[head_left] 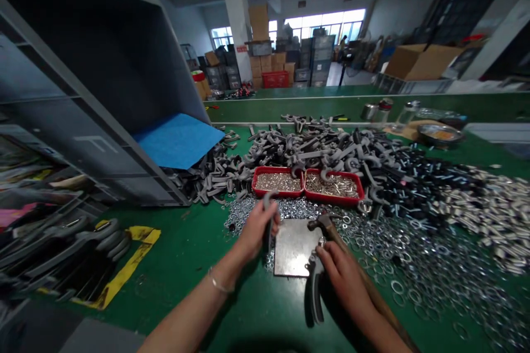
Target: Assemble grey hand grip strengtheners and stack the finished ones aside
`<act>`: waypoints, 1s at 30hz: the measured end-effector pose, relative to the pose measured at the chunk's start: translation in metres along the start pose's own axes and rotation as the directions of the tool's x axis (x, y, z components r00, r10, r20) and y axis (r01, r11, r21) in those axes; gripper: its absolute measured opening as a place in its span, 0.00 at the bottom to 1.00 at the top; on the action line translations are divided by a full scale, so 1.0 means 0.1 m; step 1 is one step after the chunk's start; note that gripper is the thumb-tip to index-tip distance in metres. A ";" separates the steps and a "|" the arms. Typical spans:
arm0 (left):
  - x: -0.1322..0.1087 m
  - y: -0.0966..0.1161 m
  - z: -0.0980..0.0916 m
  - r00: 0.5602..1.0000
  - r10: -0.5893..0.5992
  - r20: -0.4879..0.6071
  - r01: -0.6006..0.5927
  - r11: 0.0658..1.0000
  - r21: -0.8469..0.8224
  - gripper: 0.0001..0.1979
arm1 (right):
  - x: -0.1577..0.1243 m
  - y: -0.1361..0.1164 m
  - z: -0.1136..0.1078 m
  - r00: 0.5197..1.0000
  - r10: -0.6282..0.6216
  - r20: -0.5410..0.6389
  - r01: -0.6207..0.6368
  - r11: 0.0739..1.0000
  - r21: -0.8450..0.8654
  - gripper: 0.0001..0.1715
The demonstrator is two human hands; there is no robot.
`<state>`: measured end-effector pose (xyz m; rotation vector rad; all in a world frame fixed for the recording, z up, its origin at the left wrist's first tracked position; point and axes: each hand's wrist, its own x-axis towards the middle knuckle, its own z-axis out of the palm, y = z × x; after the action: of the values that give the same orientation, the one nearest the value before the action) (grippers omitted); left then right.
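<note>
My left hand (255,231) is closed around a grey hook-shaped metal part (269,215), held upright at the left edge of a small steel plate (293,245) on the green table. My right hand (343,273) rests to the right of the plate, fingers curled over a second grey hook-shaped part (317,292) that lies flat on the table. A hammer with a wooden handle (327,225) lies under that hand, its head by the plate's far right corner. Loose washers (397,253) surround the plate.
Two red trays (308,183) of small silver fasteners stand just beyond the plate. Behind them is a heap of grey hook parts (314,149), with black pieces and silver fittings (488,204) to the right. A tipped grey crate (103,94) with a blue sheet (178,140) stands at left.
</note>
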<state>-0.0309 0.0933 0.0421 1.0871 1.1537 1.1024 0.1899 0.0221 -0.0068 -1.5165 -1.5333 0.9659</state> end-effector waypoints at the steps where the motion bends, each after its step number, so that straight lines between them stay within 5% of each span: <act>1: -0.23 -0.11 0.15 0.992 -0.076 0.103 0.078 0.997 -0.013 0.21 | -0.05 -0.03 -0.02 1.000 -0.017 0.012 0.018 1.000 -0.022 0.18; 4: -0.74 -0.38 0.47 0.954 -0.214 0.211 0.216 0.976 0.016 0.26 | -0.17 -0.13 -0.07 0.994 -0.083 0.069 0.089 0.991 -0.096 0.15; 7: -0.92 -0.48 0.58 0.949 -0.244 0.201 0.246 0.969 0.016 0.27 | -0.23 -0.20 -0.11 0.985 -0.132 0.111 0.147 0.979 -0.142 0.12; 15: -0.94 -0.42 0.63 0.960 -0.190 0.205 0.162 0.976 0.146 0.23 | -0.26 -0.22 -0.13 0.945 -0.198 0.260 0.235 0.965 -0.119 0.11; 22: -1.00 -0.40 0.63 0.987 -0.070 0.142 0.006 0.912 0.410 0.22 | -0.37 -0.25 -0.12 0.975 -0.182 0.124 0.183 0.983 0.001 0.13; 25: -1.03 -0.33 0.53 0.975 -0.028 0.221 -0.100 0.833 0.544 0.21 | -0.43 -0.31 -0.16 0.968 -0.177 0.176 0.177 0.984 0.014 0.14; 30: -1.01 -0.16 0.40 0.903 -0.122 0.412 -0.128 0.838 0.531 0.20 | -0.42 -0.43 -0.24 0.950 -0.126 0.284 0.108 0.991 0.079 0.15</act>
<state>0.0021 -0.0112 0.0419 1.6835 1.1242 0.4753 0.1942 -0.0199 0.0419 -1.2658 -1.7571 1.1945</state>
